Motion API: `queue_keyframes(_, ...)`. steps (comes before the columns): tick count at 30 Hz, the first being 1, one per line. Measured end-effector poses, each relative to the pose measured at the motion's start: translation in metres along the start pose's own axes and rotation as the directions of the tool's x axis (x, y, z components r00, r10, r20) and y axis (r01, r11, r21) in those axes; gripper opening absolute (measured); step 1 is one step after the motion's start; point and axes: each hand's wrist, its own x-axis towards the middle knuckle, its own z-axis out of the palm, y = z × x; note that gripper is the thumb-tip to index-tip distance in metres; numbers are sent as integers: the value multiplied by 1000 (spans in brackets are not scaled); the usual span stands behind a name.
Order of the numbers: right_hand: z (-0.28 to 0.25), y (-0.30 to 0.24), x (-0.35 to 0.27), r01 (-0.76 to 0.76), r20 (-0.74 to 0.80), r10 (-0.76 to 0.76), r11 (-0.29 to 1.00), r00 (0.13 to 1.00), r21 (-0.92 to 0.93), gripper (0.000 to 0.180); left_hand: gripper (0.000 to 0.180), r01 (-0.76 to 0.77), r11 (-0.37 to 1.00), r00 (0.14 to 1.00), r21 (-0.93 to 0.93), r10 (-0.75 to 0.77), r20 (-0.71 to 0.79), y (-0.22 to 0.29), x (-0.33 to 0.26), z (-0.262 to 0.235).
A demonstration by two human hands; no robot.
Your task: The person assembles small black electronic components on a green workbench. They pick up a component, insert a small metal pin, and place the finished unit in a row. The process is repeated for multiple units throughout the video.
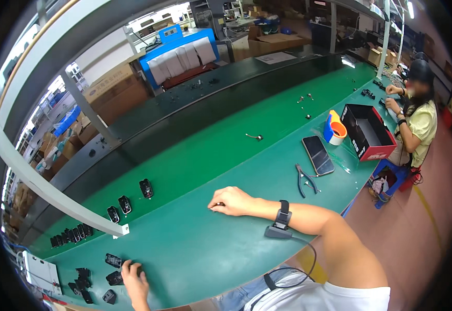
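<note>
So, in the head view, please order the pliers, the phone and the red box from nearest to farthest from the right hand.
From the right hand:
1. Pliers, to its right on the green table.
2. Phone, just beyond the pliers.
3. Red box, farther right, near the seated person.

Blk wristband (284,212), white tee (329,298)

The right hand (232,201) lies palm down, fingers curled, forearm stretched far out; the left hand (135,282) reaches forward, fingers bent downward.
</note>
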Motion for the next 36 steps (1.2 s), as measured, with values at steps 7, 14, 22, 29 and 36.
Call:
queue_keyframes(7, -2, 1, 3, -54, 11, 53, 997, 999, 56, 14, 31, -156, 934, 985, -323, 121, -126, 30, 17, 19)
queue_keyframes(14, 0, 0, 7, -37, 23, 34, 989, 999, 140, 18, 59, -92, 845, 981, -527, -15, -195, 48, 19, 28)
queue_keyframes(22, 1, -58, 17, 108, 14, -119, 937, 993, 332, 8, 76, 138, 259, 989, -956, -80, 121, 60, 32, 18)
queue_keyframes(29, -2, -155, 39, 517, -172, -488, 801, 856, 301, 17, 73, 90, -118, 970, -989, 236, 61, 95, 73, -3)
queue_keyframes(36, -12, -145, 29, 585, -268, -549, 807, 791, 73, 18, 80, 187, -357, 942, -915, 329, 64, 128, 101, 33)
